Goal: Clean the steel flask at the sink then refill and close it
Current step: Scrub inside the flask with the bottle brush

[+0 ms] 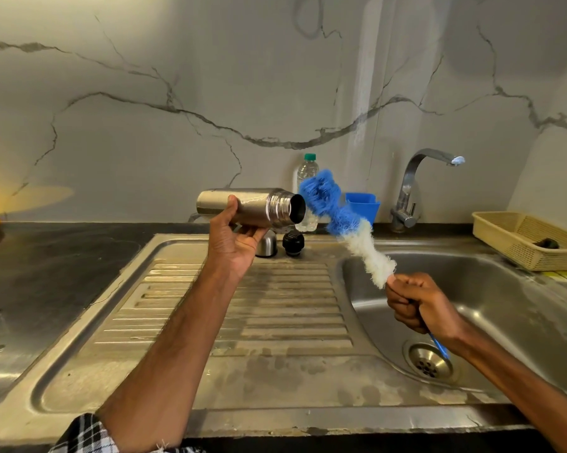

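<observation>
Steel flask lies nearly level, left of the sink bowl, its open mouth facing right toward it and the left grip wrapped round its body from below. Over the bowl, the right grip is clenched on the handle of the bottle brush, which slants up-left. Its blue tip is just beside the mouth, not inside, and the two axes are not yet aligned. Inside the flask only dark shows; its black stopper and steel cup stand back-left of the bowl.
</observation>
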`<state>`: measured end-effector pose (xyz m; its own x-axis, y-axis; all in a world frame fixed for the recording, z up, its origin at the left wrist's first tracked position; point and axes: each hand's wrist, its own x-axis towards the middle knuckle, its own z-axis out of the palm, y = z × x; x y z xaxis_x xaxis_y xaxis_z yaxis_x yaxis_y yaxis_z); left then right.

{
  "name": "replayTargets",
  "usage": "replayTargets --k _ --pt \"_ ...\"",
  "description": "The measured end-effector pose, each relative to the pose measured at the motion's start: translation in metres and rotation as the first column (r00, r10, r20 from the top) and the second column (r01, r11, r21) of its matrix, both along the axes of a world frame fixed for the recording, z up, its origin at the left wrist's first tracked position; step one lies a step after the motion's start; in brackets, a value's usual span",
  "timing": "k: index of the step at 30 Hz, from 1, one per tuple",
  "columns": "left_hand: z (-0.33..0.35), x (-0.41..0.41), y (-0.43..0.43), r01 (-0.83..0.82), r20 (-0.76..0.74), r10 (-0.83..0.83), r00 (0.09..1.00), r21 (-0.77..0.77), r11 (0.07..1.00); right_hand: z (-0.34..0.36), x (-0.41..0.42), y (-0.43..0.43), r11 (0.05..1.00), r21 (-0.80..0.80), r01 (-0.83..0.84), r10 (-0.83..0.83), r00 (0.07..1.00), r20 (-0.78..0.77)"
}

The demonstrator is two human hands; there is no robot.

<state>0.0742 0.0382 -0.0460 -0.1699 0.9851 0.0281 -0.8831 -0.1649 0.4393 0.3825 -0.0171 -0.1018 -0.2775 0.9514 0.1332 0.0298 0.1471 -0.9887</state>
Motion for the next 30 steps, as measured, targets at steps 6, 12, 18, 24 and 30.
replayTargets --k 6,12,18,24,30 --pt "0.000 0.010 -0.004 0.024 0.063 -0.025 0.998 0.018 1.000 0.001 -0.005 -0.003 0.998 -0.051 0.020 -0.020 1.000 0.012" --pt "0.002 0.037 -0.014 0.057 0.061 -0.057 0.996 0.008 0.998 0.014 -0.010 -0.009 0.959 -0.282 -0.017 -0.015 0.994 -0.111" --pt "0.002 0.044 -0.011 -0.014 0.090 0.019 0.996 -0.063 0.998 0.020 -0.015 -0.012 0.932 -0.359 -0.052 -0.012 0.985 -0.175" --pt "-0.001 0.051 -0.013 -0.028 0.131 0.046 0.990 -0.139 0.990 0.016 -0.022 -0.017 0.941 -0.338 -0.031 -0.022 0.988 -0.153" --pt "0.003 0.042 -0.011 -0.074 0.195 0.110 0.975 -0.183 0.980 0.021 -0.020 -0.019 0.973 -0.230 -0.021 -0.003 0.994 -0.106"
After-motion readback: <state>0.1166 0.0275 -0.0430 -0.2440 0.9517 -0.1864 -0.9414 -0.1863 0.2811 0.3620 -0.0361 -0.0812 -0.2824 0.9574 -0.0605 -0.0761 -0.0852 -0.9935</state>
